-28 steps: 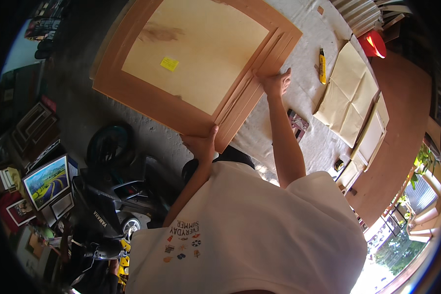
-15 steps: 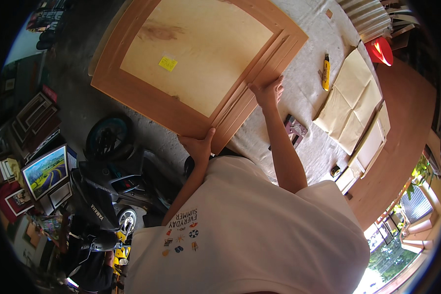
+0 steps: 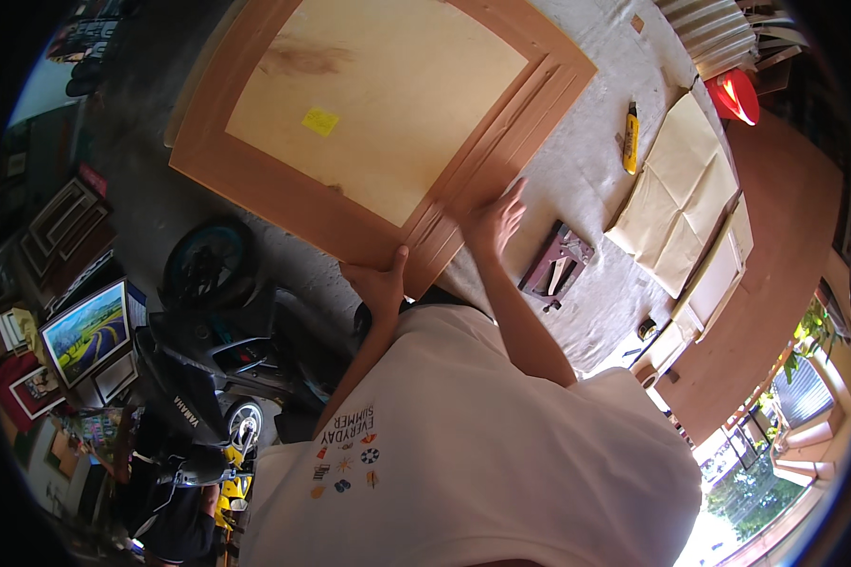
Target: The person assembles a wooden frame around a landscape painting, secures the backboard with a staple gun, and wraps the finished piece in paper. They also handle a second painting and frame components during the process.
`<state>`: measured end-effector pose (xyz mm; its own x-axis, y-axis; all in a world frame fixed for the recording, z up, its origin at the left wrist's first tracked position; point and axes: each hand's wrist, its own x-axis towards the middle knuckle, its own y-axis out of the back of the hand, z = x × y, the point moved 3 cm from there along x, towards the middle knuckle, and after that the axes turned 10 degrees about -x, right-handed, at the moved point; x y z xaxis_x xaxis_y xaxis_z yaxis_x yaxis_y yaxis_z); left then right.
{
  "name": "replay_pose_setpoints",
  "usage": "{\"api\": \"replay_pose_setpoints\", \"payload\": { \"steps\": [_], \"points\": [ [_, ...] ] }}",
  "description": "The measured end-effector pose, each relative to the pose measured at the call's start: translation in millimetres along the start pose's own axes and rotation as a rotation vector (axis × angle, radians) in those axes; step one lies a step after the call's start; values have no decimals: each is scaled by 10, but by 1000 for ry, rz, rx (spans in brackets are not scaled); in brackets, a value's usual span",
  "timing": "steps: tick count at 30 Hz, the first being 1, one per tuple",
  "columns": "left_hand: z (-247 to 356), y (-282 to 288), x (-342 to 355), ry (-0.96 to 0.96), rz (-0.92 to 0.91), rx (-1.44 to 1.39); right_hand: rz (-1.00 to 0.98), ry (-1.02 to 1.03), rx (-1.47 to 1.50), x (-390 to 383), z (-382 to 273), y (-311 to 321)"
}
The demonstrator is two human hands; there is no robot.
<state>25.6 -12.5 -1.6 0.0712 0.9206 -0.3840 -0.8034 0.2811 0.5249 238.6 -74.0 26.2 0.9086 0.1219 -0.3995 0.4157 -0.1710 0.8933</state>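
1. Set slantwise in the upper middle of the view: a brown wooden frame [image 3: 265, 192], its far edge cut off, its right side beside the pale surface [image 3: 586, 180].
2. Clamped on the near corner of the frame by the left hand [image 3: 376, 283], thumb on top.
3. Apart at the fingers, closed on nothing: the right hand [image 3: 487, 227]; fingertips blurred near the grooved side, contact impossible to tell.
4. Likely to tip or slide if held too loosely at that single corner.
5. Possibly scratched if swung right, against the yellow cutter [image 3: 631, 142] or dark purple tool [image 3: 556, 260].
6. Enclosed by the frame: a pale panel [image 3: 388, 85] bearing a yellow note [image 3: 321, 122], liable to peel if brushed.
7. Perhaps a bucket: a red rounded thing [image 3: 736, 97] beyond the brown paper [image 3: 681, 189]; contents not visible.
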Motion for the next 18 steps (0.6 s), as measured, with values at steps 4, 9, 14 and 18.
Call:
{"api": "replay_pose_setpoints", "payload": {
  "steps": [4,9,14,18],
  "points": [
    [0,10,21,-35,-3,-38,191,-62,67,1309,-34,377],
    [-9,8,16,13,-14,-36,257,-113,90,2505,-88,757],
    [-84,18,1,-57,0,-80,317,-60,46,2966,-270,990],
    [-91,1,6,-86,0,-94,369,27,-63,2981,-277,1026]
  ]
}}
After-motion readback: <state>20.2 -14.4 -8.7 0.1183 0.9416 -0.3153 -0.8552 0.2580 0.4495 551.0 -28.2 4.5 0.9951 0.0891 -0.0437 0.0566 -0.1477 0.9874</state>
